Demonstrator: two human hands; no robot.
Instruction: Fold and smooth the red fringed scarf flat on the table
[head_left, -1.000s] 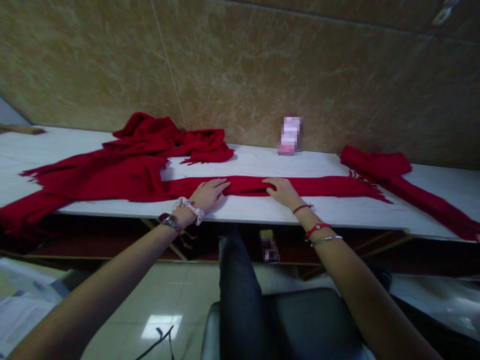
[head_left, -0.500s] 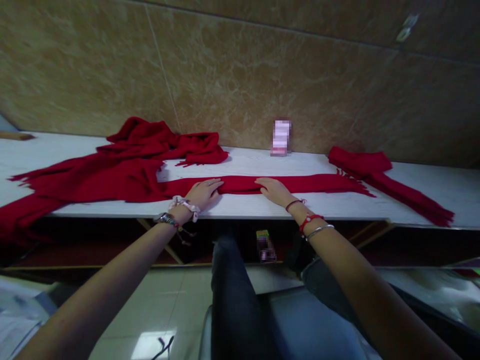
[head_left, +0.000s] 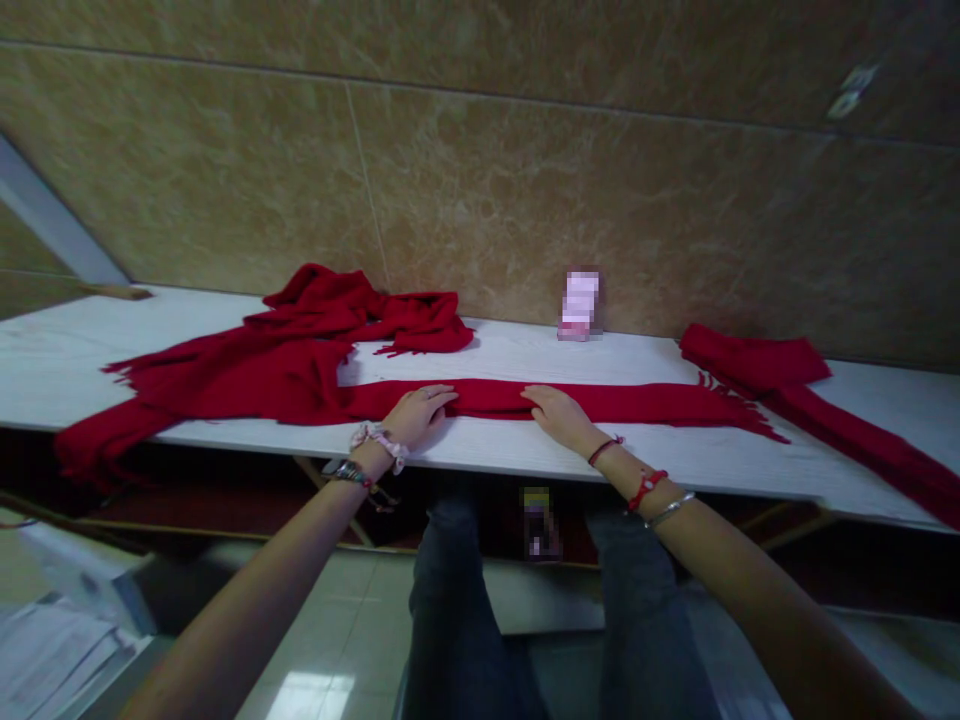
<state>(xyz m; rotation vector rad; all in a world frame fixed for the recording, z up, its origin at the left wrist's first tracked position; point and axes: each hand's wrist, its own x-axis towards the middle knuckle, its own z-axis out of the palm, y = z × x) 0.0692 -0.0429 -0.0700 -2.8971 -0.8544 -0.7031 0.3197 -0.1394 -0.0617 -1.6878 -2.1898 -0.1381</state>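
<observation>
A long strip of red scarf (head_left: 495, 398) with a fringed right end lies along the white shelf top. My left hand (head_left: 421, 413) rests on it left of the middle, fingers stretched out together toward the right. My right hand (head_left: 559, 415) lies on the same strip a short way to the right, its fingers pointing left. Both hands touch the cloth from above. Leftward, the strip runs into a crumpled pile of red scarves (head_left: 247, 375), one part hanging over the front edge.
Another folded red scarf (head_left: 757, 362) lies at the right. A blurred pink-and-white item (head_left: 580, 305) stands against the tiled wall (head_left: 480, 200). Below the white shelf top (head_left: 637, 450) are open compartments, with a small blurred item (head_left: 540, 525) between my knees. Papers (head_left: 56, 650) lie at lower left.
My view has shifted, so the shelf and scarves appear lower and farther right. Both hands stay on the scarf strip, with little visible change in the cloth. Both my legs now show below.
</observation>
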